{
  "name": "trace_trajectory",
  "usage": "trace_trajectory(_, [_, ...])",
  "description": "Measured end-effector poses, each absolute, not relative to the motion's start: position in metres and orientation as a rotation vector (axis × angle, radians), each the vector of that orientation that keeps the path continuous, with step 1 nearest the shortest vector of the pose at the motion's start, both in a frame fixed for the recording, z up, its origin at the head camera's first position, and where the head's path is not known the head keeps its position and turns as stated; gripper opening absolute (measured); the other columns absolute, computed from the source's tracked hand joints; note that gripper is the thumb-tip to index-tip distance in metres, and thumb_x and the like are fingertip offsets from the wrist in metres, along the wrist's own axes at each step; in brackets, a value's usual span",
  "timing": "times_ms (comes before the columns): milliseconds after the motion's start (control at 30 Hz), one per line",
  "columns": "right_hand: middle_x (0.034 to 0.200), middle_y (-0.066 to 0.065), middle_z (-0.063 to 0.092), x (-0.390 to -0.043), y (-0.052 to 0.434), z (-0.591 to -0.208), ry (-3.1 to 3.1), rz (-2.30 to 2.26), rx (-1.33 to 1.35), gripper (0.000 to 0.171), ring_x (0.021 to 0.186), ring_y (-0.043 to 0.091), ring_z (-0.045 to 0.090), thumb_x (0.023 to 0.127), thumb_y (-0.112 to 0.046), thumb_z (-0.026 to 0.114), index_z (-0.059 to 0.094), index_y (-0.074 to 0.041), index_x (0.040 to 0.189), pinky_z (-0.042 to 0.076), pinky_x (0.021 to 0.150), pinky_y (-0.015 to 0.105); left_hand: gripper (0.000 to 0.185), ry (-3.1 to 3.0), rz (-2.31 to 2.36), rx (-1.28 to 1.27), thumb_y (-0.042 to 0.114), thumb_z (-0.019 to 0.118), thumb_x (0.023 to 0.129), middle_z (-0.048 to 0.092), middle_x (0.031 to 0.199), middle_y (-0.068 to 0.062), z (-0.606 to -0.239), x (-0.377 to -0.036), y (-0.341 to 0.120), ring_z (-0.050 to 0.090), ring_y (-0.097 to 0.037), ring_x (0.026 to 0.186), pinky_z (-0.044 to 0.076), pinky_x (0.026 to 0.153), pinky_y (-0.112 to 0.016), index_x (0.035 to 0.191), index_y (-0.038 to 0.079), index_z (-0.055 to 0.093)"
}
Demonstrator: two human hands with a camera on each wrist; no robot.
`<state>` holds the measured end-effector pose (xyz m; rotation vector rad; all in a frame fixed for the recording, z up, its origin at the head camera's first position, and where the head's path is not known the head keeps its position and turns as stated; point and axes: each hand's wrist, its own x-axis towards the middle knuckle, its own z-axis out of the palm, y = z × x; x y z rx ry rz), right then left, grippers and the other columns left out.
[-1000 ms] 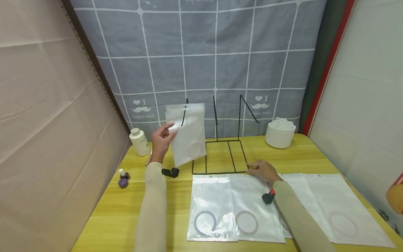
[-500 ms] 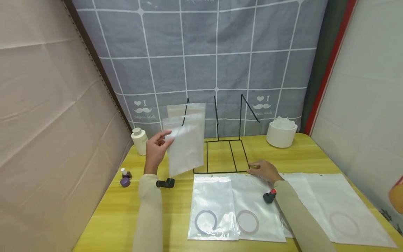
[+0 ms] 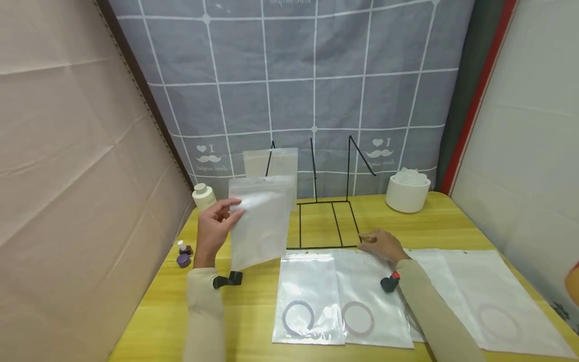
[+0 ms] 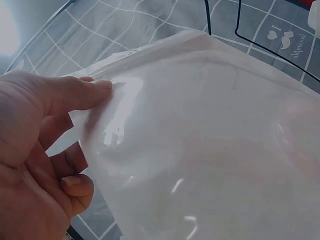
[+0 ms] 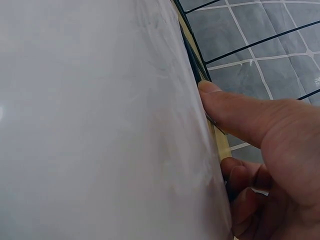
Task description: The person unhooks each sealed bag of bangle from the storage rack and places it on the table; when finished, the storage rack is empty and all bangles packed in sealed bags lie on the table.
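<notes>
My left hand (image 3: 216,222) pinches a frosted plastic zip bag (image 3: 261,221) by its left edge and holds it in the air, left of a black wire rack (image 3: 321,248). The left wrist view shows the thumb of that left hand (image 4: 45,140) on the bag's face (image 4: 210,150) and the fingers behind it. A second bag (image 3: 271,161) leans in the rack's left slot. My right hand (image 3: 381,245) is at the rack's front right corner. There the thumb and curled fingers of the right hand (image 5: 260,150) pinch the front wire (image 5: 192,50) beside a flat bag (image 5: 100,125).
Three bags with rings inside lie on the yellow table (image 3: 253,311): one (image 3: 307,296), one (image 3: 368,296) and one (image 3: 488,296). A white bottle (image 3: 203,196) and a small purple bottle with its cap (image 3: 183,256) stand at the left. A white round container (image 3: 408,191) is at the back right.
My left hand has brought its bag down and to the left, away from the rack. The bag behind it stays in the rack. The right hand has not moved.
</notes>
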<state>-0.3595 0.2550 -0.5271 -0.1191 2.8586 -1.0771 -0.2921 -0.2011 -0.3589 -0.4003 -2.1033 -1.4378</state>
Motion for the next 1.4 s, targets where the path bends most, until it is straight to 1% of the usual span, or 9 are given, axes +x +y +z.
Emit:
trace_trajectory(200, [0.122,0.012,0.068,-0.359,0.256,-0.527,2.870,-1.068,-0.133,0.061,0.096,0.022,0.059,0.083,-0.055,0.077,0.069,-0.020,0.133,0.049,0.081,0.044,0.023,-2.075,-1.522,-0.411,0.006,0.080,0.086,0.054,0.071,0.001,-0.363,-0.269,-0.209,0.044,-0.010,0.059,0.037,0.052,-0.019,0.108,0.002,0.076])
trace_trajectory(400, [0.118,0.012,0.069,-0.358,0.256,-0.526,2.886,-1.041,-0.179,0.060,0.092,0.021,0.058,0.085,-0.054,0.076,0.069,-0.018,0.133,0.048,0.077,0.041,0.024,-2.178,-1.909,-0.304,0.005,0.078,0.088,0.068,0.077,0.005,-0.385,-0.251,-0.230,0.055,-0.007,0.069,0.048,0.066,-0.022,0.111,0.003,0.072])
trace_trajectory(533, [0.118,0.012,0.069,-0.358,0.256,-0.522,2.900,-1.026,-0.173,0.058,0.093,0.021,0.059,0.086,-0.052,0.076,0.069,-0.019,0.133,0.049,0.078,0.041,0.020,-2.215,-2.152,-0.108,-0.001,0.074,0.088,0.052,0.064,0.009,-0.415,-0.254,-0.243,0.047,-0.005,0.062,0.044,0.060,-0.020,0.107,0.005,0.073])
trace_trajectory(600, [0.115,0.012,0.069,-0.357,0.257,-0.520,2.897,-1.036,-0.168,0.059,0.091,0.022,0.057,0.086,-0.052,0.076,0.068,-0.017,0.133,0.048,0.075,0.040,0.021,-2.306,-2.168,0.030,0.001,0.075,0.087,0.051,0.063,0.010,-0.434,-0.259,-0.247,0.047,-0.004,0.062,0.044,0.060,-0.020,0.108,0.004,0.072])
trace_trajectory(767, [0.112,0.012,0.069,-0.356,0.256,-0.520,2.868,-1.091,-0.155,0.060,0.087,0.022,0.055,0.084,-0.050,0.078,0.068,-0.016,0.132,0.045,0.070,0.037,0.030,-2.637,-1.891,0.265,0.014,0.080,0.086,0.068,0.087,0.002,-0.472,-0.268,-0.254,0.058,-0.013,0.081,0.050,0.072,-0.027,0.112,0.001,0.073])
trace_trajectory(967, [0.126,0.016,0.067,-0.356,0.256,-0.524,2.850,-1.080,-0.145,0.061,0.106,0.030,0.063,0.085,-0.054,0.076,0.068,-0.019,0.134,0.051,0.085,0.050,0.026,-2.723,-1.694,0.346,0.012,0.080,0.083,0.073,0.097,-0.007,-0.485,-0.268,-0.255,0.059,-0.017,0.089,0.047,0.078,-0.029,0.107,0.002,0.076])
trace_trajectory(1133, [0.128,0.016,0.066,-0.356,0.255,-0.524,2.853,-1.086,-0.122,0.061,0.108,0.030,0.062,0.084,-0.053,0.077,0.068,-0.020,0.134,0.050,0.088,0.052,0.026,-2.745,-1.581,0.287,0.011,0.083,0.081,0.072,0.091,-0.007,-0.489,-0.269,-0.255,0.059,-0.015,0.084,0.047,0.076,-0.028,0.104,0.002,0.077])
trace_trajectory(1267, [0.129,0.016,0.066,-0.355,0.254,-0.524,2.842,-1.097,-0.096,0.061,0.107,0.029,0.062,0.084,-0.053,0.077,0.068,-0.020,0.134,0.049,0.088,0.051,0.026,-2.797,-1.407,0.211,0.013,0.084,0.078,0.064,0.081,-0.005,-0.494,-0.271,-0.255,0.054,-0.016,0.077,0.045,0.072,-0.030,0.101,0.004,0.078])
trace_trajectory(1400, [0.128,0.016,0.065,-0.354,0.253,-0.523,2.845,-1.090,-0.090,0.060,0.107,0.029,0.062,0.084,-0.052,0.077,0.068,-0.020,0.134,0.049,0.089,0.051,0.029,-2.845,-1.271,0.151,0.014,0.085,0.076,0.060,0.081,-0.005,-0.497,-0.273,-0.256,0.052,-0.018,0.075,0.043,0.069,-0.032,0.103,0.005,0.078])
